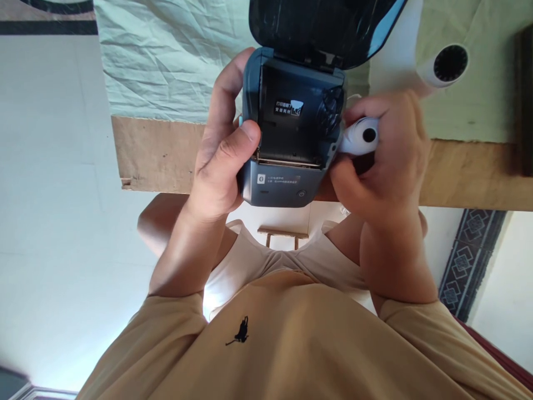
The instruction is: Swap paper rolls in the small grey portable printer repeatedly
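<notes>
A dark blue-grey label printer [275, 186] is held up near the table's front edge, its black lid [320, 28] swung open at the top. Inside, the bay shows a small label with printed characters and no roll in it. My left hand [220, 161] grips the printer's left side, thumb on the rim and fingers behind. At its right side, my right hand [391, 155] is closed around a small white paper roll [353, 138] with a dark hole in its end. The roll is close against the printer's side; whether they touch I cannot tell.
A larger white cylinder [428, 72] with a black round end stands at the right on the pale green cloth [474, 111]. The wooden table's front edge [158, 161] runs below. A dark object [525, 100] lies at the far right. A small wooden stool [283, 233] shows beneath.
</notes>
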Motion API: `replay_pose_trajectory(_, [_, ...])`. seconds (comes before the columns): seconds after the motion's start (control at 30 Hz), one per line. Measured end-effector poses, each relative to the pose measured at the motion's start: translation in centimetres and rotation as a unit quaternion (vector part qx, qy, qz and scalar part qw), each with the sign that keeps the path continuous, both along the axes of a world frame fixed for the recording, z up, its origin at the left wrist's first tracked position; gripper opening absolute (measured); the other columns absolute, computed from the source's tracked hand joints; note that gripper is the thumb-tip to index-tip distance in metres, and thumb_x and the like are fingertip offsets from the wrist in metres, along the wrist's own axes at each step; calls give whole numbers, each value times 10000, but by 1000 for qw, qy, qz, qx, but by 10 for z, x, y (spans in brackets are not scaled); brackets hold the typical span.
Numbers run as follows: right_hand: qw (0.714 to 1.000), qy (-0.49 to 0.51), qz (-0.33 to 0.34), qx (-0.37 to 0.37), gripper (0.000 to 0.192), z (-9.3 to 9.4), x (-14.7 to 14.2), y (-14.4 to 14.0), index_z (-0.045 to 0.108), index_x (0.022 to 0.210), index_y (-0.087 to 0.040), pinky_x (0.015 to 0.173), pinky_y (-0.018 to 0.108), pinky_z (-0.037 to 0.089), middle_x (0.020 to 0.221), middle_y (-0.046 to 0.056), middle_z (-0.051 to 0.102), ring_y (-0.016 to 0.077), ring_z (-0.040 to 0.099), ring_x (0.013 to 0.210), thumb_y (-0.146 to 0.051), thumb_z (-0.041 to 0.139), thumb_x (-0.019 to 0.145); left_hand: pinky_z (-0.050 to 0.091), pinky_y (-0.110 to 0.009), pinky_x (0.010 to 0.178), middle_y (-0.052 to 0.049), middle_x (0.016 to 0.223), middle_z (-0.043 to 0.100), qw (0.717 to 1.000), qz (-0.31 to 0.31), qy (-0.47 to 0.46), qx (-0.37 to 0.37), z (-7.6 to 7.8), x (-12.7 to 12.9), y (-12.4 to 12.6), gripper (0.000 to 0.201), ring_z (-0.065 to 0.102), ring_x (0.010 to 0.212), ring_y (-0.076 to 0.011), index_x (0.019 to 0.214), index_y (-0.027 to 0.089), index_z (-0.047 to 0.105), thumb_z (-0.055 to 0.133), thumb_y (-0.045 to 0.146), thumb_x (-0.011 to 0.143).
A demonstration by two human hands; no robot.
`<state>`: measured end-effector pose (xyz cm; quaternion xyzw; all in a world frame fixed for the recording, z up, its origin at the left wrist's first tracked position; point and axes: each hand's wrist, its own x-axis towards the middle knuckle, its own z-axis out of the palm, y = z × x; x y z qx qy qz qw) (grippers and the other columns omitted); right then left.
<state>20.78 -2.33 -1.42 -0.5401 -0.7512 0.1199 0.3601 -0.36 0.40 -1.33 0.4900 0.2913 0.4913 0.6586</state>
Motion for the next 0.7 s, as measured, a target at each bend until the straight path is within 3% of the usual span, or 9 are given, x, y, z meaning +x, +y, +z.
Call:
replay_pose_trajectory(0.1, [999,-17,-36,-16,212,2,-3,-2,539,998,-251,785,356,530,977,64,554,206,565,950,-228,550,787,544,-525,1072,47,1252,682,998,-38,-16,45,0,1,1,523,211,1594,-407,1272,301,594,690,519,805])
replay_pose_trajectory(0.13, [999,-14,-37,-20,211,2,-3,-1,537,1008,-250,791,358,526,978,62,553,204,563,944,-230,550,798,519,-541,1094,27,1305,655,1000,11,11,-14,0,1,0,467,209,1598,-390,1314,281,562,579,435,873])
replay_pose_trajectory(0.2, [1000,5,-15,-20,300,0,-2,0,512,1098,-257,786,358,512,995,51,559,194,559,916,-225,551,802,517,-546,1097,16,1374,617,998,39,38,-41,2,2,-2,476,211,1597,-383,1374,274,508,487,375,909])
replay_pose_trajectory(0.3, [998,62,12,-8,440,-7,2,2,455,1216,-276,733,339,471,1000,29,531,162,522,838,-252,585,797,514,-534,1133,21,1343,656,1000,16,9,3,8,5,-6,478,234,1592,-393,1312,278,554,612,455,872])
replay_pose_trajectory(0.43, [995,97,15,-23,543,-11,6,1,455,1260,-290,749,342,485,1119,43,592,168,576,897,-210,584,738,443,-566,1209,1,1423,616,997,47,39,-51,5,4,-4,473,231,1598,-384,1391,237,502,530,277,920])
replay_pose_trajectory(0.5, [998,60,15,-11,543,-8,5,0,485,1241,-290,769,343,511,1100,35,634,171,600,913,-176,553,714,443,-563,1204,-6,1398,632,998,46,45,-21,-6,0,3,491,266,1591,-381,1376,244,510,562,357,901])
replay_pose_trajectory(0.6, [1000,1,5,-8,432,1,2,-2,539,1161,-282,788,343,547,1037,39,631,177,605,944,-186,539,739,465,-569,1177,3,1332,667,998,30,40,50,-18,-4,11,663,316,1572,-406,1315,298,559,679,636,757])
replay_pose_trajectory(0.7, [999,1,-16,-34,324,4,-1,-2,571,1122,-265,792,345,564,1037,68,583,189,593,984,-219,538,803,452,-596,1181,26,1308,665,999,12,20,24,-9,-2,6,603,289,1583,-412,1319,324,567,689,565,780])
